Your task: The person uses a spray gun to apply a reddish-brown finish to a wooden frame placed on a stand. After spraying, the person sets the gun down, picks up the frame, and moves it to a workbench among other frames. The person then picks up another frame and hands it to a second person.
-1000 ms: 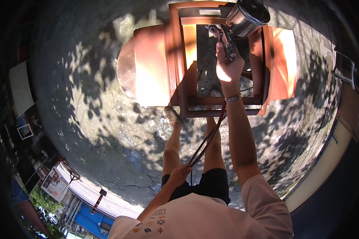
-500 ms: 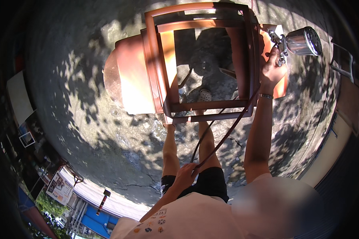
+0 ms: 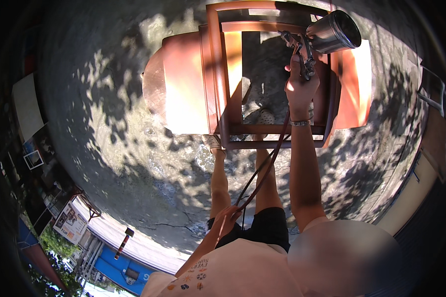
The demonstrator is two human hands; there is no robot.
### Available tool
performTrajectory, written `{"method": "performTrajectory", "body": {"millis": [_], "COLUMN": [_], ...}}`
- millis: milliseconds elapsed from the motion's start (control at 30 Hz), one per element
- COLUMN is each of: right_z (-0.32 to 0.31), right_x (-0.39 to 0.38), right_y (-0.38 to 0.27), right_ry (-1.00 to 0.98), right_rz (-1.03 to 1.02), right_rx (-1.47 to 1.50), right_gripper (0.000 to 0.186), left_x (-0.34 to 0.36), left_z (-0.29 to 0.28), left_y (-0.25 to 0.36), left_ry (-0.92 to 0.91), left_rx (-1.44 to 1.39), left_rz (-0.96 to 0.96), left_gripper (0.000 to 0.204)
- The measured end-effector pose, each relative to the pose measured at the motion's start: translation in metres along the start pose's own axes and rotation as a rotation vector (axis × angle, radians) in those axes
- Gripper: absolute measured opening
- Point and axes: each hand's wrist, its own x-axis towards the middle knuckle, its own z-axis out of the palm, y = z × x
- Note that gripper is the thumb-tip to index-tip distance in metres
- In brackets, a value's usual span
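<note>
Spraying gear fills the upper right of the view: a paint spray gun with a shiny metal cup tilted on top, held out at arm's length over a reddish-brown wooden frame. The right hand has its grip clamped around the gun's handle, a bracelet at the wrist, the arm stretched straight forward. A dark hose runs from the bottom of the gun down toward the body, where the left hand has its grip closed around it, close to the black shorts.

The wooden frame is open in the middle, showing pavement through it, and it stands against wide orange-red panels lit brightly by sun. Both bare legs reach forward, the feet touching the frame's near rail. All of this sits on grey concrete ground dappled with leaf shadows. A street with a blue shopfront curves along the lower left edge.
</note>
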Motion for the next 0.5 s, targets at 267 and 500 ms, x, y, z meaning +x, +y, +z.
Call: {"method": "performTrajectory", "body": {"millis": [267, 500], "right_z": [0.055, 0.046], "right_x": [-0.052, -0.018], "right_y": [-0.021, -0.009], "right_ry": [-0.368, -0.108], "right_rz": [0.030, -0.148], "right_rx": [0.101, -0.069], "right_gripper": [0.023, 0.026], "left_x": [-0.032, -0.010], "left_z": [0.034, -0.008], "left_y": [-0.083, -0.019], "left_ry": [0.157, 0.024], "left_rx": [-0.715, 0.005], "left_rz": [-0.220, 0.053], "left_gripper": [0.019, 0.017]}}
